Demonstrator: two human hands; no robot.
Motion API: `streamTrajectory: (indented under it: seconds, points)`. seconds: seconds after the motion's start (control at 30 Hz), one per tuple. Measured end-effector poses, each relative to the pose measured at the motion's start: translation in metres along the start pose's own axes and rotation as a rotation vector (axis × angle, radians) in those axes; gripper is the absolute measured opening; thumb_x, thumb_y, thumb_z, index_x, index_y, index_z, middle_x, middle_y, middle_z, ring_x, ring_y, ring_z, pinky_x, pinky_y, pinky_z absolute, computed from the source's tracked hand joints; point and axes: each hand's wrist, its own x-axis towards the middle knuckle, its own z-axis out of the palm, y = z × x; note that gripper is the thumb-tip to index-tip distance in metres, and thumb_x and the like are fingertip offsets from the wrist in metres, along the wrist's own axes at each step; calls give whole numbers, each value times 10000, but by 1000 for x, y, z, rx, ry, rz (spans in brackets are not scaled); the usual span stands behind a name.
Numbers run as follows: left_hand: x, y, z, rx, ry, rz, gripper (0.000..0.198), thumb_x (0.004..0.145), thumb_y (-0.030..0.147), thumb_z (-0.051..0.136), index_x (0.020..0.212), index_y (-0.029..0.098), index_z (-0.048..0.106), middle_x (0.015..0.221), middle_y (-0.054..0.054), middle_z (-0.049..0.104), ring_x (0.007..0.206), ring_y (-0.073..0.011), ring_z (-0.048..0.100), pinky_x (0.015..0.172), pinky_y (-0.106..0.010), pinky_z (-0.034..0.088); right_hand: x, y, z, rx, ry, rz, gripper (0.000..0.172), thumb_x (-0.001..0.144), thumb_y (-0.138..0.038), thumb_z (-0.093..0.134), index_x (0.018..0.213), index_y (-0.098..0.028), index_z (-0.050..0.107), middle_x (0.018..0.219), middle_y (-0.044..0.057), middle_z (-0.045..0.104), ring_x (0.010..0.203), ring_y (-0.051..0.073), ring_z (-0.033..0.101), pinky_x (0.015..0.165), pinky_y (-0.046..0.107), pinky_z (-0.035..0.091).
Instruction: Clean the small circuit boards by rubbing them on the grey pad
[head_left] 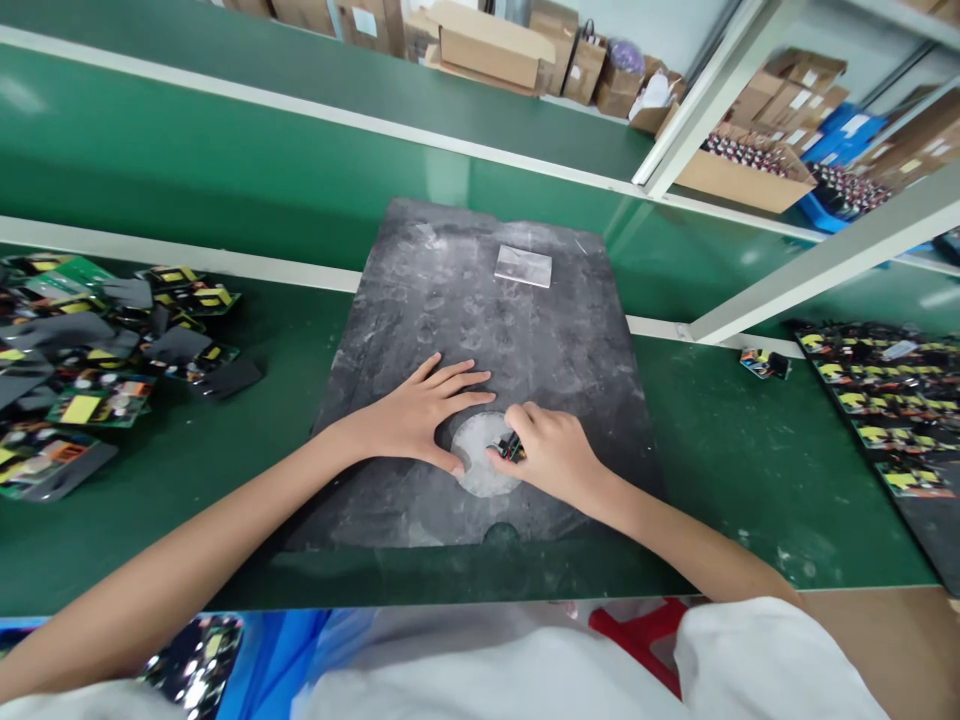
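A dark grey mat (525, 330) lies on the green bench in front of me. My left hand (420, 412) rests flat on it with fingers stretched out, its thumb touching a round whitish patch (480, 470) on the mat. My right hand (551, 455) is closed around a small dark component (511, 448) with red and yellow parts, pressing it onto that patch. A small clear plastic square (523, 266) lies near the mat's far edge.
A heap of green circuit boards with black sheets (90, 360) lies at the left. More boards sit in rows on a tray (892, 410) at the right, one loose board (763, 363) beside it. A white frame post (825, 265) slants across the right. Cardboard boxes (495, 45) stand behind.
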Motion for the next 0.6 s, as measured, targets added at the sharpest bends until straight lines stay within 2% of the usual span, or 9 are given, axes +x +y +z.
streamTrajectory:
  seconds: [0.17,0.33,0.5,0.6]
  points:
    - [-1,1,0,-4,2,5,944,735,819,508,1502,316,285,1601,-24,185,1480,-326,103,1171,-527,-93,-4,-7,3,98,7,-208,357,841,-547,506,825,-191,528,645,-9,547,519,124,506,483,247,250]
    - [-1,0,1,-9,17,5,954,728,824,510,1502,312,288,1599,-28,194,1479,-327,112,1173,-524,-87,3,5,5,-2,47,-31,321,867,-487,507,794,-175,513,625,-7,531,499,113,487,480,240,257]
    - [-1,0,1,-19,23,13,938,733,807,528,1499,318,297,1595,-25,209,1474,-337,128,1174,-525,-89,-2,-7,1,63,-24,-173,348,844,-532,523,809,-186,512,648,-7,544,514,116,498,482,240,244]
    - [-1,1,0,-26,22,5,933,735,800,535,1497,314,304,1594,-31,213,1474,-340,130,1173,-535,-82,-3,-8,0,61,-35,-144,364,844,-542,531,805,-181,512,634,-11,539,503,111,496,478,244,233]
